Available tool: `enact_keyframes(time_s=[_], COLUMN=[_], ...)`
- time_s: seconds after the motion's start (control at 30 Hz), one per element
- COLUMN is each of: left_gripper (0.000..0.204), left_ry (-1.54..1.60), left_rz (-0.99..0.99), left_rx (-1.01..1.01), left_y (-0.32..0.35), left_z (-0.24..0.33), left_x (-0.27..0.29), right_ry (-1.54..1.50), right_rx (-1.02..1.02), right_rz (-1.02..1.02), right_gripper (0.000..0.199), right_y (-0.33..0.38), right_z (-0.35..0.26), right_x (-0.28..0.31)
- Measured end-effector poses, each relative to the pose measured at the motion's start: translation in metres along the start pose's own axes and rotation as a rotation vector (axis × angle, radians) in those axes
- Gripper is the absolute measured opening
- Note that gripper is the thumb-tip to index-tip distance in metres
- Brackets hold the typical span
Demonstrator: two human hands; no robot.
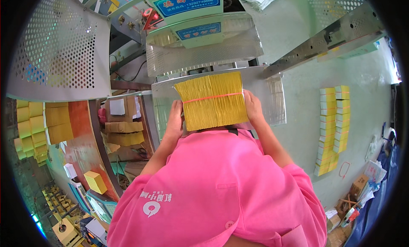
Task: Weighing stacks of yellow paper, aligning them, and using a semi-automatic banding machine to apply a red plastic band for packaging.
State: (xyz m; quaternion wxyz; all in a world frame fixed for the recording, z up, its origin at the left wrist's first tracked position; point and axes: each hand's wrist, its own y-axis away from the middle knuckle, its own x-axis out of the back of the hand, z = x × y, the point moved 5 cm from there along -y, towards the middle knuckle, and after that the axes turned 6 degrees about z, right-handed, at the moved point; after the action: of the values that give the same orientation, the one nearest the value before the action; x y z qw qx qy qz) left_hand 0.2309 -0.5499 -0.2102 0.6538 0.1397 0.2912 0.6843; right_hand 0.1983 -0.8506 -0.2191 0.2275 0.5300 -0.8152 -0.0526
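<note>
Both bare hands (253,106) clasp a pink-banded yellow paper block (214,108) over the silver metal surface's (271,100) near edge; a brown cardboard box (359,185) hides its contents.

The paper stack (215,112) looks rough, the metal plate (265,95) glossy.

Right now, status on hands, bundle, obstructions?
Left hand and right hand at opposite sides of yellow paper bundle. Pink band across it. Metal plate beyond; no obstruction visible.
</note>
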Motion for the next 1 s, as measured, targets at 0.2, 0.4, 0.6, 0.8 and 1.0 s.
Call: enact_keyframes(time_s=[0.2,0.4,0.6,0.8,1.0], left_gripper=[0.018,0.012,0.008,0.014,0.009], left_ry=[-0.034,-0.013,0.098,0.021,0.106], left_rz=[-0.034,-0.098,-0.131,-0.207,-0.167], left_rx=[-0.114,-0.119,-0.083,-0.129,-0.162], left_y=[0.007,0.011,0.021,0.021,0.023], left_z=[0.007,0.007,0.008,0.008,0.015], left_x=[-0.002,0.0,-0.002,-0.004,-0.006], right_ry=[-0.075,-0.039,-0.141,-0.166,-0.246], right_rx=[-0.072,-0.041,-0.105,-0.17,-0.152], right_rz=[-0.034,-0.016,-0.085,-0.111,-0.056], right_gripper=[0.045,0.043,0.042,0.041,0.038], right_y=[0.003,0.003,-0.003,-0.01,0.003], right_z=[0.014,0.013,0.01,0.013,-0.008], right_x=[0.005,0.003,0.005,0.0,0.002])
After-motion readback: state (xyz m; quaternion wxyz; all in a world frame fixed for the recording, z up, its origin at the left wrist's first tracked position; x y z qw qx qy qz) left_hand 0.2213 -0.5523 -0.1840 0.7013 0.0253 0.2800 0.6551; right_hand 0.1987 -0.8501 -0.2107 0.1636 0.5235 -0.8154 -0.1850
